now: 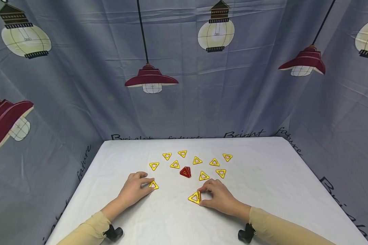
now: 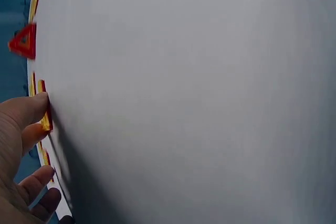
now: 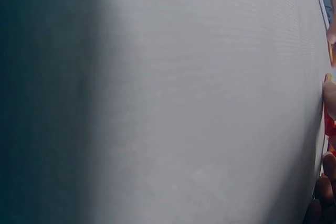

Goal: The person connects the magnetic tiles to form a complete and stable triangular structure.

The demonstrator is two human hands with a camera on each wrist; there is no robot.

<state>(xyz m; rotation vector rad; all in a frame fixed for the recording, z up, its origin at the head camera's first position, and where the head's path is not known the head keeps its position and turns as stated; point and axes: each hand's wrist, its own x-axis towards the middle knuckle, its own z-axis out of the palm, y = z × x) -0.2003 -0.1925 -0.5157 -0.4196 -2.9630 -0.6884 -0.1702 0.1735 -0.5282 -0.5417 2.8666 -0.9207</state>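
Note:
My left hand [image 1: 136, 187] pinches a yellow triangular tile [image 1: 154, 185] between thumb and fingers, low over the white table. In the left wrist view this tile [image 2: 46, 108] is seen edge-on, with a red side, and the other fingers hang loosely behind it. Further right, my right hand [image 1: 217, 197] grips yellow triangular tiles [image 1: 194, 198] that stand tilted against each other like part of a pyramid. Beyond and between the hands sits a small red pyramid [image 1: 185, 172] of triangular tiles. At the right wrist view's edge, only part of the right hand [image 3: 329, 100] shows.
Several yellow triangular tiles with open centres lie scattered behind the hands, among them one at the left [image 1: 154, 163] and another at the right [image 1: 220, 170]. The white table [image 1: 263, 177] ends at a grey-blue curtain [image 1: 184, 112] printed with lamps.

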